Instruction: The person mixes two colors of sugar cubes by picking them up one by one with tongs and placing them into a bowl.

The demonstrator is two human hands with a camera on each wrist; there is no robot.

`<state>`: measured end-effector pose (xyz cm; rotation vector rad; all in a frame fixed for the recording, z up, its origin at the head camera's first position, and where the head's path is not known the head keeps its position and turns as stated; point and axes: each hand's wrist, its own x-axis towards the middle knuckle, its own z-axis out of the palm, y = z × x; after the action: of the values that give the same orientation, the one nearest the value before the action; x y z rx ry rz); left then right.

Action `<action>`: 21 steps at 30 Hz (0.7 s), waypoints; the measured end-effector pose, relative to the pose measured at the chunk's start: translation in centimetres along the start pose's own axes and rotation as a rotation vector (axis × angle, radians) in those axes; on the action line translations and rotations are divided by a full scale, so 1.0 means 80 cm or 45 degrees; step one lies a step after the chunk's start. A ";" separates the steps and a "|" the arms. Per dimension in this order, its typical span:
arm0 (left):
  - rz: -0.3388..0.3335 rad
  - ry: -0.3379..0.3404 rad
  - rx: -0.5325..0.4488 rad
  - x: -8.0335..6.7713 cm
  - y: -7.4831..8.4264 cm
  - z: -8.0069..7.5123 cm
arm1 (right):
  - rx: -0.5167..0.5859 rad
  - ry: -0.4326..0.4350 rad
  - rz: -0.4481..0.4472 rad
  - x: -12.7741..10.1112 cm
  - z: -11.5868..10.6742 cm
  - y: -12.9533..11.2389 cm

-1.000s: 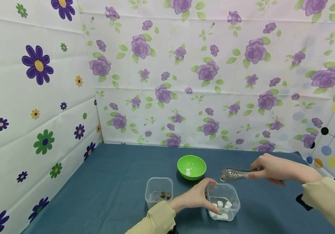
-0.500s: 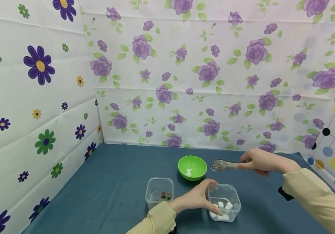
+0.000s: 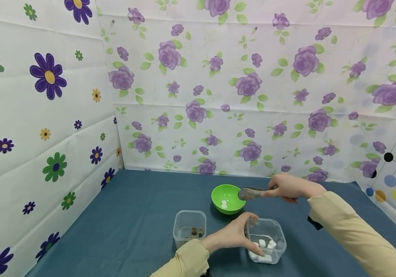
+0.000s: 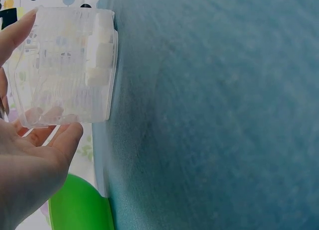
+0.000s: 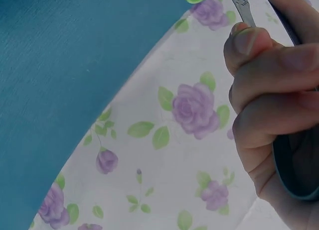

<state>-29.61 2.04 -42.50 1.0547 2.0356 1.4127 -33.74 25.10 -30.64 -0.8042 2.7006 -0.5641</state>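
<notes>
green bowl [image 4: 77,207]: cut off, wrist views | tongs [image 3: 251,193]: partly hidden

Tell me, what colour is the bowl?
The bowl is bright green, best seen in the head view.

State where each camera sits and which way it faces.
Head: worn on the head, looking forward and down at the green bowl; left hand, right hand and sleeves show.
Left wrist: on that wrist, looking at the clear plastic container the left hand grips.
Right wrist: on that wrist, looking at the right hand gripping metal tongs.
Shared: head and left wrist show green bowl and container.
</notes>
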 end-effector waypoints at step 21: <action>0.003 0.009 -0.010 0.000 -0.001 0.000 | -0.014 0.003 0.035 0.028 0.023 -0.005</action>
<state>-29.62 2.04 -42.58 1.0500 2.0330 1.4267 -34.71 23.00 -32.40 -0.7686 2.7146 -0.5443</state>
